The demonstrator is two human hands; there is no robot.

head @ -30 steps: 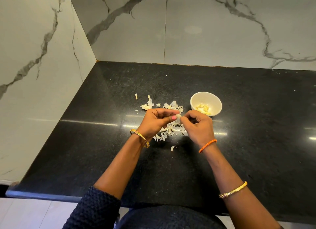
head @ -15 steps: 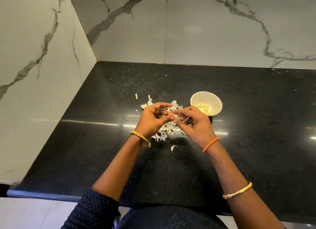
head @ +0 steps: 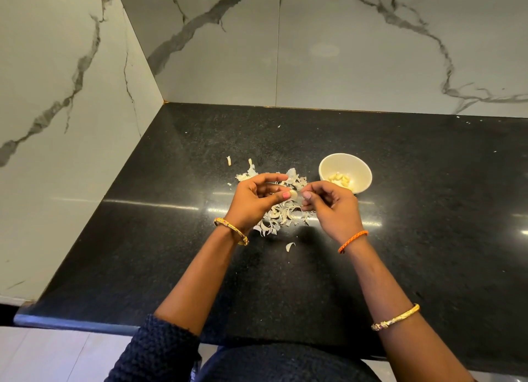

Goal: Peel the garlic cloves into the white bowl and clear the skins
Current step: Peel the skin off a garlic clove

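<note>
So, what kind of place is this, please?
Most likely a home kitchen corner. A polished black stone countertop meets marble-look wall tiles, and the person is peeling garlic: a pile of garlic skins lies beside a white bowl that holds peeled cloves.

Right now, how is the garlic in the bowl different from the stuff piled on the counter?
The peeled cloves are plump and yellowish; the skins are thin, curled, whitish flakes. The cloves sit together inside the white bowl; the skins lie scattered on the black counter under the hands. Both come from garlic.
</note>
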